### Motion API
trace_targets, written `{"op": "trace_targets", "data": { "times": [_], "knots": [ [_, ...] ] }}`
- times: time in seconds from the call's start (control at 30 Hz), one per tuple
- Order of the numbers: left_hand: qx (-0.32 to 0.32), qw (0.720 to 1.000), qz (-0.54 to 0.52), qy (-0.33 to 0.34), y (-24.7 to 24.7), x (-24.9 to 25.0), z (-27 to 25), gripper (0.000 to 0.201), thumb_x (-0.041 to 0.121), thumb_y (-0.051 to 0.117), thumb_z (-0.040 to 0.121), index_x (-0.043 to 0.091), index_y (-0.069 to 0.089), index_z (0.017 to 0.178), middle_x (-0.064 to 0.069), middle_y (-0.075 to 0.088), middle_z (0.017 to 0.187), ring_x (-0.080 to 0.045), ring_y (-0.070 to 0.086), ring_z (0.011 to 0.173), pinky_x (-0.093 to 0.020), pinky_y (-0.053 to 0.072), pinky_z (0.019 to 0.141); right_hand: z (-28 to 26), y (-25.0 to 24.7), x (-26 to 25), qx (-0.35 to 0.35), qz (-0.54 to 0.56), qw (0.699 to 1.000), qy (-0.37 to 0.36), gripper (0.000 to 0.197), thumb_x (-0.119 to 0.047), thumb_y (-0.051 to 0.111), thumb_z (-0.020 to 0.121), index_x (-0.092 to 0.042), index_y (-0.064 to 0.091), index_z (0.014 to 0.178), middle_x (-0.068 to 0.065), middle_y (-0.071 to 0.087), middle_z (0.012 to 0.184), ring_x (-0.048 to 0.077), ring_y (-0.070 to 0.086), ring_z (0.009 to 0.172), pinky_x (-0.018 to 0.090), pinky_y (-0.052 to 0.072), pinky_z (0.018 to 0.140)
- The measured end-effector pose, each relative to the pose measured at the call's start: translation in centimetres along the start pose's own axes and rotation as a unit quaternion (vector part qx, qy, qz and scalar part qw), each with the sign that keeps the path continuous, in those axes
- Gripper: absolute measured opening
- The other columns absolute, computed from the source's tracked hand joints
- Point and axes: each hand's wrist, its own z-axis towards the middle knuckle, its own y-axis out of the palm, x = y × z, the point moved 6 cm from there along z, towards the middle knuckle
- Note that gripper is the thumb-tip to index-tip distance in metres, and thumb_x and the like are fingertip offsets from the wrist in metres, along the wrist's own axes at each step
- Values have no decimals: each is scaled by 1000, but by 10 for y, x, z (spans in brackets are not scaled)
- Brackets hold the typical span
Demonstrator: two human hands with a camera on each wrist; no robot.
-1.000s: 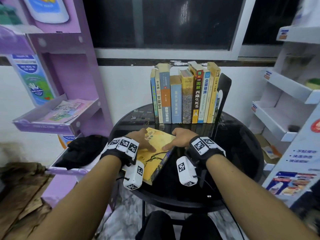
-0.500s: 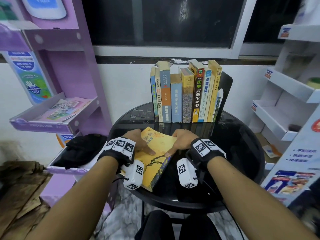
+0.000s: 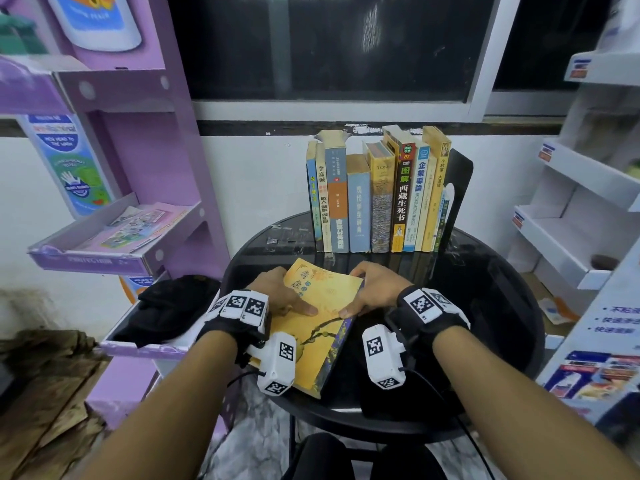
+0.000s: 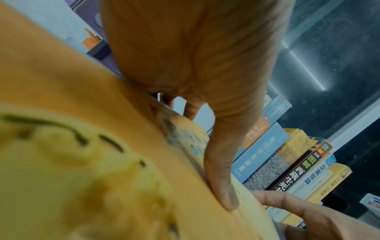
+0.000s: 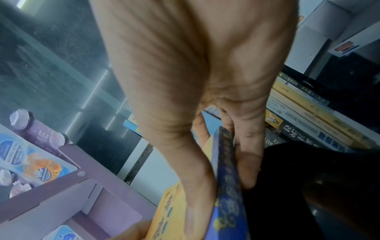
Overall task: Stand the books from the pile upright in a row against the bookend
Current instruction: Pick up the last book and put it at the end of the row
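A yellow book (image 3: 323,317) with a blue spine (image 5: 226,186) lies tilted over the near part of the round black table (image 3: 485,306), held by both hands. My left hand (image 3: 282,294) grips its left edge, thumb (image 4: 222,178) flat on the cover (image 4: 82,162). My right hand (image 3: 374,289) grips the spine side, thumb on the cover and fingers (image 5: 248,170) under it. Behind stands a row of several upright books (image 3: 377,199) against a black bookend (image 3: 459,192) at the row's right end.
A purple display rack (image 3: 114,237) with a leaflet tray stands at the left, a black cloth (image 3: 173,306) on its lower shelf. White shelving (image 3: 571,220) is at the right. A white wall and a dark window (image 3: 329,46) are behind the table.
The yellow book has come up slightly and tipped, its spine side rising off the table. Both hands keep their hold on its edges.
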Motion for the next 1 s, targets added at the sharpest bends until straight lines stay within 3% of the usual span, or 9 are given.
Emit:
{"op": "trace_targets", "data": {
  "times": [0.07, 0.17, 0.27, 0.37, 0.5, 0.57, 0.67, 0.8, 1.0],
  "knots": [
    [15, 1000, -19, 15, -3, 0, 1, 115, 55, 90, 31, 22, 42, 130, -2, 58, 118, -21, 60, 102, -41, 51, 91, 0, -7, -2, 7, 5, 1000, -16, 67, -8, 90, 58, -15, 52, 113, 4, 59, 113, 21, 58, 105, 39, 56, 84],
    [15, 994, -96, 40, -8, 2, -1, 101, 33, 92, 55, 22, 34, 136, 4, 59, 109, -16, 60, 98, -35, 50, 87, -3, -17, -11, 18, 13, 999, -37, 73, -9, 89, 62, -17, 48, 121, 1, 55, 115, 19, 53, 105, 29, 52, 75],
    [17, 987, -142, 66, -15, 8, -4, 103, 25, 91, 59, 21, 27, 140, 5, 58, 106, -15, 59, 96, -32, 50, 84, -7, -26, -22, 42, 11, 998, -53, 75, -11, 89, 62, -21, 46, 122, 1, 56, 116, 20, 53, 107, 34, 50, 85],
    [41, 979, -180, 92, -23, 13, -8, 102, 22, 88, 64, 20, 24, 143, 2, 55, 113, -17, 57, 99, -32, 47, 85, -9, -34, -32, 61, 21, 996, -64, 80, -9, 89, 63, -22, 45, 128, -1, 54, 113, 20, 50, 106, 32, 46, 82],
    [55, 951, -278, 123, -33, 19, -13, 75, 13, 85, 68, 16, 40, 128, -4, 63, 115, -20, 63, 97, -42, 54, 86, -12, -44, -44, 96, 67, 989, -92, 87, -5, 90, 60, -19, 45, 133, 0, 56, 120, 23, 53, 112, 39, 48, 94],
    [60, 938, -315, 131, -38, 22, -15, 72, 10, 84, 69, 18, 40, 125, -4, 65, 111, -23, 65, 98, -47, 54, 88, -15, -49, -48, 103, 98, 985, -100, 87, -4, 89, 60, -20, 45, 134, 2, 59, 121, 24, 56, 112, 43, 49, 96],
    [52, 918, -360, 155, -42, 24, -16, 74, 5, 83, 67, 20, 40, 125, -6, 66, 110, -27, 66, 100, -50, 54, 89, -18, -52, -55, 79, 147, 978, -122, 77, 1, 87, 61, -26, 49, 123, 6, 64, 117, 27, 63, 104, 47, 55, 89],
    [35, 895, -399, 196, -47, 27, -19, 85, 8, 87, 56, 18, 42, 127, -11, 66, 117, -31, 67, 102, -53, 54, 87, -25, -56, -62, 48, 240, 959, -141, 66, 9, 80, 68, -21, 54, 121, 16, 66, 114, 32, 65, 104, 50, 58, 80],
    [-17, 878, -405, 252, -55, 37, -27, 88, 7, 86, 51, 18, 43, 127, -14, 66, 118, -35, 66, 105, -51, 55, 83, -42, -55, -81, -20, 259, 950, -175, 48, -4, 78, 76, -34, 61, 109, 8, 72, 109, 29, 69, 99, 51, 58, 80]
  ]
}}
